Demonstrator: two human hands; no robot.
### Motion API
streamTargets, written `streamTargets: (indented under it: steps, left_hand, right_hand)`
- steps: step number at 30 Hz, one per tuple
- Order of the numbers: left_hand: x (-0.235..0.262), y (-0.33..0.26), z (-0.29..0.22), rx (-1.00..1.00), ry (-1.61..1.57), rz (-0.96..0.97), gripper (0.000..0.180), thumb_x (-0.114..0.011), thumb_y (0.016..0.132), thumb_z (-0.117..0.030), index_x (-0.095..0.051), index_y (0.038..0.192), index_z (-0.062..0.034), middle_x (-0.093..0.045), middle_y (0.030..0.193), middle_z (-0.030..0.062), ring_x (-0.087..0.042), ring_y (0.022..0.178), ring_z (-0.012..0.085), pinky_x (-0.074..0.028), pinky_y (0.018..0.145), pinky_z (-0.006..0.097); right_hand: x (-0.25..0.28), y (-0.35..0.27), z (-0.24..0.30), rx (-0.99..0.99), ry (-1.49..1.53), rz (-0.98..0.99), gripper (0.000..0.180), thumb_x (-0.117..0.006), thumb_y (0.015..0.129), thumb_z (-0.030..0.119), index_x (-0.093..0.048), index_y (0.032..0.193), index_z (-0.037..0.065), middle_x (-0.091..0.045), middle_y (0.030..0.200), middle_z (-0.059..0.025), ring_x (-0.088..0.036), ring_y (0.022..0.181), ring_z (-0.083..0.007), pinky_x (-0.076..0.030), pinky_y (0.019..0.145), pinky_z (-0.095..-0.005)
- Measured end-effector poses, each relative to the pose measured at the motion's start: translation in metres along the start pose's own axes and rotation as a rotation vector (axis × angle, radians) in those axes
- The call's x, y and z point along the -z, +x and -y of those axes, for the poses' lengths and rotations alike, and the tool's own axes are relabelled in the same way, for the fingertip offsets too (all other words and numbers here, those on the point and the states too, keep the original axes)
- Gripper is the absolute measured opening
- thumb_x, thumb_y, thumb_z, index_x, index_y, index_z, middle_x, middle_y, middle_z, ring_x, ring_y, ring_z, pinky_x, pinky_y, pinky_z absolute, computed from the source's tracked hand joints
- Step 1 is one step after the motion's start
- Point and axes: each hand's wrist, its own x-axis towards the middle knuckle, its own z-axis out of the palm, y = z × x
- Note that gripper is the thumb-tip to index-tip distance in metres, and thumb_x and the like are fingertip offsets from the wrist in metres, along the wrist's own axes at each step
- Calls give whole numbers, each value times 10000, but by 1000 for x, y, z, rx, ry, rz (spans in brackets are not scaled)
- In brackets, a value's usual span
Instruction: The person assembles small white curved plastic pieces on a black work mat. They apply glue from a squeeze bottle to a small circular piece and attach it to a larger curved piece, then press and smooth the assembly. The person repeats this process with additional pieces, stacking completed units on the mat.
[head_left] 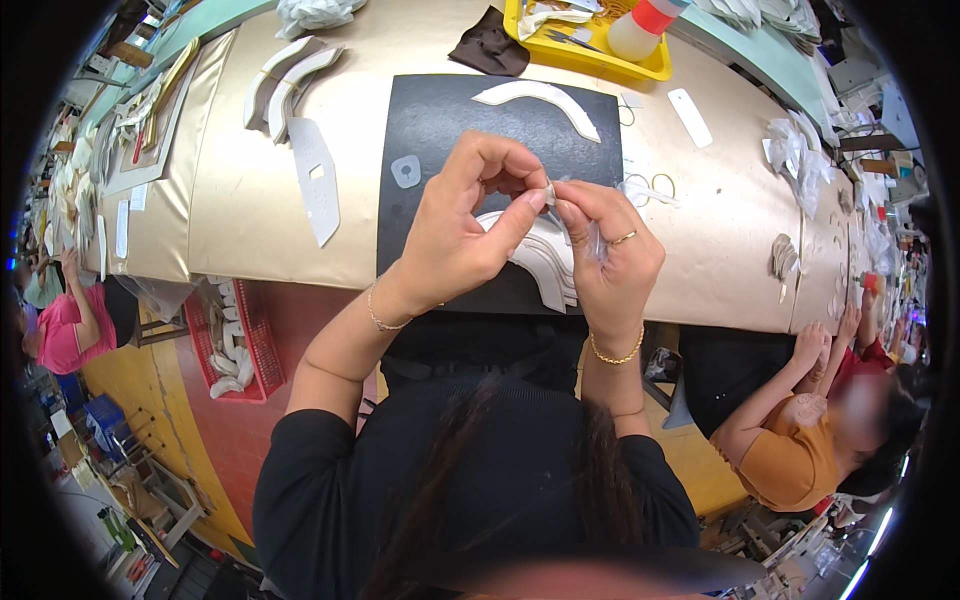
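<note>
Over a black board (420, 240) I raise both hands, their fingertips meeting. Between them is a small whitish piece (549, 193), too small to name. My left hand (465, 215) pinches it with thumb and forefinger, and my right hand (615, 240) closes on it from the other side. Some clear plastic (597, 243) shows by the right fingers. Just beneath the hands lies a stack of white curved strips (545, 265), partly covered by them. One single curved strip (540, 93) rests at the board's far edge. Left of my left hand lies a small pale tag-like piece (406, 171).
A yellow tray (590, 60) with a bottle (640, 35) and scissors stands at the back, beside dark cloth (490, 45). Bundled curved strips (290, 85) and a grey template (316, 185) lie left. A red basket (262, 345) sits lower left. People sit at both sides.
</note>
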Motion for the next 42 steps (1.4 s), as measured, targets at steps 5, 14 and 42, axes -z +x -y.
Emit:
streamTargets:
  steps: [5, 14, 42]
  left_hand:
    - [-1, -1, -2, 10, -5, 4, 292, -612, 905, 67, -455, 1135, -20, -583, 1030, 94, -593, 959, 149, -488, 890, 304]
    - [-2, -2, -2, 22, -20, 8, 309, -618, 900, 71, -452, 1140, -31, -583, 1023, 86, -588, 955, 140, -486, 884, 299]
    - [-1, -3, -4, 4, 41, 17, 319, -623, 889, 95, -454, 1131, -26, -598, 1005, 95, -610, 939, 146, -504, 856, 294]
  right_hand:
    - [0, 2, 0, 84, -64, -11, 181, -725, 809, -24, -686, 981, 17, -704, 900, -127, -698, 783, -263, -563, 658, -322]
    - [1, 0, 0, 75, -76, -3, 185, -717, 800, -47, -684, 972, 12, -700, 880, -130, -697, 776, -264, -561, 654, -325]
    - [8, 7, 3, 74, -85, 66, 143, -736, 800, -15, -675, 927, 9, -697, 867, -122, -692, 759, -263, -558, 647, -324]
